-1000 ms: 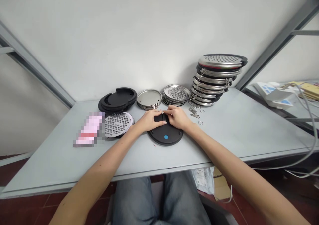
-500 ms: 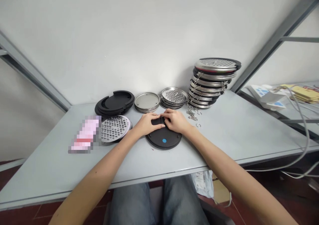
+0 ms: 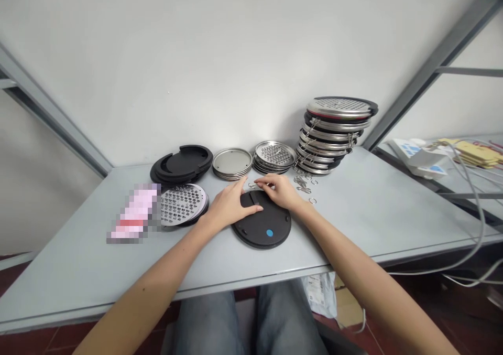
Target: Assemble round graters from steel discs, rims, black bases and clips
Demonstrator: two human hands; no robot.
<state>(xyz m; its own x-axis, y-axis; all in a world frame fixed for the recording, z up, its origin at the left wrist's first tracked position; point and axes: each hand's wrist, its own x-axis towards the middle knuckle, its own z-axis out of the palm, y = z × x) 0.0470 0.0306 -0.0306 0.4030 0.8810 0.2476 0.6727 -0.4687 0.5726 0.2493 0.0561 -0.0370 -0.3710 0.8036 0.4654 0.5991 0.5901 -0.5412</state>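
Observation:
A black round disc (image 3: pixel 261 229) with a blue dot sticker, small feet and a recessed slot lies on the table in front of me. My left hand (image 3: pixel 229 204) grips its left edge, thumb across the top and fingers stretched along the rim. At the far edge, my right hand (image 3: pixel 280 190) has its fingertips pinched at a small metal clip (image 3: pixel 252 186); the exact hold is partly hidden. Loose metal rings and clips (image 3: pixel 302 183) lie to the right of that hand. Perforated metal grater plates (image 3: pixel 183 204) are stacked to the left.
Black rimmed discs (image 3: pixel 183 161), plain metal plates (image 3: pixel 232 161) and grater plates (image 3: pixel 275 154) stand in stacks along the wall. A tall leaning stack of assembled discs (image 3: pixel 336 129) is at the back right. A blurred pink item (image 3: pixel 135 213) lies left; a white cable (image 3: pixel 477 229) hangs right.
The disc has turned a little and moved toward me and right. My hands have drawn apart, uncovering more of its slot and far edge.

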